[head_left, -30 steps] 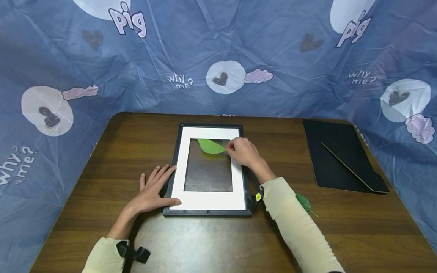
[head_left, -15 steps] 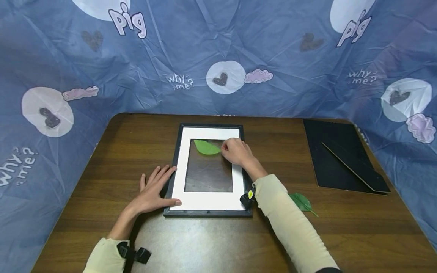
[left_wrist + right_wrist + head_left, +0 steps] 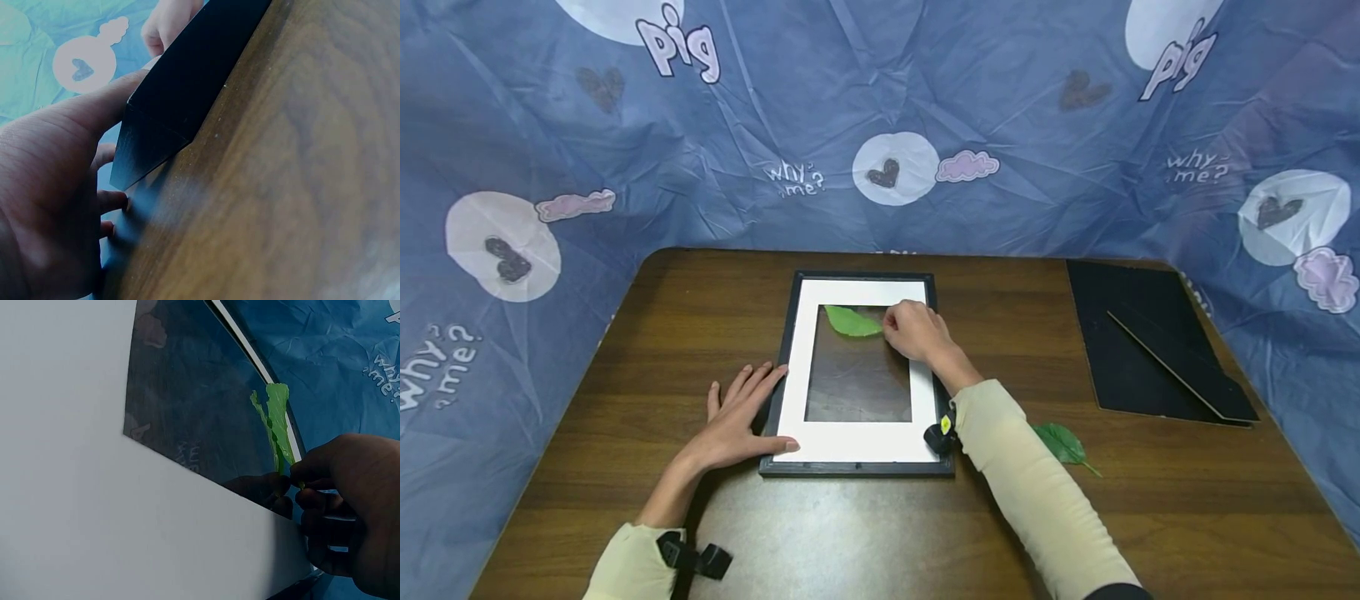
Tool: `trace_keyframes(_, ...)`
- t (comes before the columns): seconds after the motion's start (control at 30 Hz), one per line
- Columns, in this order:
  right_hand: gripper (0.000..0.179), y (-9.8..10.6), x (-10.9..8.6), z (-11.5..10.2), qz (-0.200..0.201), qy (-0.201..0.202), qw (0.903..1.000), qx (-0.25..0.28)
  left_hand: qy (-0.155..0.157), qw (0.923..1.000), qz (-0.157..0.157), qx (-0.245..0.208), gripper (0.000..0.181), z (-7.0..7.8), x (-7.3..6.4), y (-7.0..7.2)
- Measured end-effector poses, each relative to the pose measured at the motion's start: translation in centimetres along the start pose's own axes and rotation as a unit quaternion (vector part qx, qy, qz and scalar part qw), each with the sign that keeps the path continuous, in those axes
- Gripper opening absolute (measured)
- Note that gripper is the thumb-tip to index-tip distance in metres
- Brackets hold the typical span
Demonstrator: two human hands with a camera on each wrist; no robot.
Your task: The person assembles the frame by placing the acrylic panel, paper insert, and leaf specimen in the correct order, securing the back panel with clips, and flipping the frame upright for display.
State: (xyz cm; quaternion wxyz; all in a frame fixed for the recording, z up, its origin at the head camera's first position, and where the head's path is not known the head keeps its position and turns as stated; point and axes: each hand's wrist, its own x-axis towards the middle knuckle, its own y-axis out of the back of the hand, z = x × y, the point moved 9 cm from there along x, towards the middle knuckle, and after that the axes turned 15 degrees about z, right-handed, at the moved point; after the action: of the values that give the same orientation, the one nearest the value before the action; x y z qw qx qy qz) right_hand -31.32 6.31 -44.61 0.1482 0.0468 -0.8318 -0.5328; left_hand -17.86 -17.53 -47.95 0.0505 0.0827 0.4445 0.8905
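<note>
A black picture frame [image 3: 856, 469] with a white mat [image 3: 857, 442] lies flat on the table, glass showing in the mat's window. My right hand [image 3: 917, 333] pinches a light green leaf [image 3: 852, 322] by its stem end, over the upper part of the window. In the right wrist view the leaf [image 3: 278, 415] stands above the glass, its reflection beside it. My left hand [image 3: 733, 429] rests on the frame's left side with fingers spread, the thumb over the lower left corner. The left wrist view shows this hand [image 3: 56, 175] against the frame's dark edge [image 3: 181, 81].
A second, darker green leaf [image 3: 1062, 443] lies on the table right of the frame, partly behind the right sleeve. Black boards [image 3: 1142, 342] lie at the table's right side, one over another. Blue printed cloth [image 3: 1000, 92] hangs behind the wooden table [image 3: 700, 300].
My right hand has moved left with the leaf, which now hangs further over the window's upper left. The left hand stays in place on the frame.
</note>
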Motion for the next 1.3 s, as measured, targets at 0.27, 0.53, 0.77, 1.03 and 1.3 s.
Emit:
trace_keyframes(0.27, 0.021, -0.1, 0.1, -0.2, 0.001, 0.003, 1.0, -0.003, -0.002, 1.0, -0.001, 0.001, 0.111, -0.1, 0.0, -0.1)
trace_keyframes(0.53, 0.019, 0.0, 0.0, 0.0, 0.0, 0.001, 1.0, -0.009, -0.002, 1.0, 0.0, -0.002, 0.11, 0.0, 0.0, 0.0)
trace_keyframes(0.77, 0.019, 0.3, -0.1, 0.0, 0.0, 0.005, 1.0, -0.005, 0.001, 1.0, -0.001, -0.002, 0.11, 0.1, -0.1, 0.0)
trace_keyframes(1.03, 0.021, 1.5, -0.6, -0.2, 0.015, 0.01, 0.9998, 0.013, 0.004, 1.0, -0.002, -0.009, 0.11, 0.2, -0.1, -0.1)
trace_keyframes(1.3, 0.02, 4.1, -1.5, 0.3, 0.05, 0.013, 0.9976, 0.045, 0.004, 1.0, -0.003, -0.008, 0.111, 0.1, 0.0, -0.1)
